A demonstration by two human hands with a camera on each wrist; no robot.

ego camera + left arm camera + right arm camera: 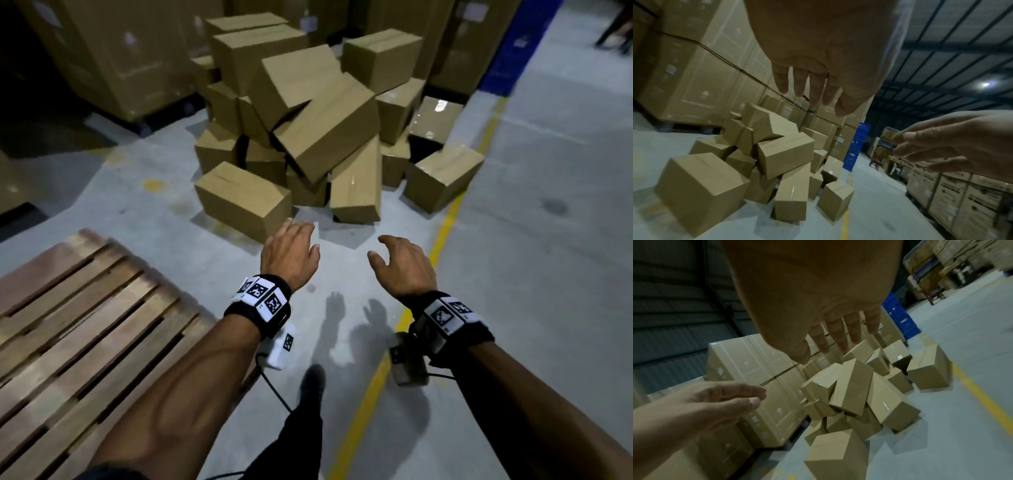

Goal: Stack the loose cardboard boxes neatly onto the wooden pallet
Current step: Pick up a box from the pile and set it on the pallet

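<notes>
Now both hands, left hand [289, 255] and right hand [402, 265], reach spread and empty toward the nearest box [243, 198] at frame centre; next, grip its sides and carry it to the bare pallet [68, 325], lower left.

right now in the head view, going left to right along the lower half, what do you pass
wooden pallet → left hand → right hand → yellow floor line. Both hands hang open over the floor, short of the pile of cardboard boxes, holding nothing.
</notes>
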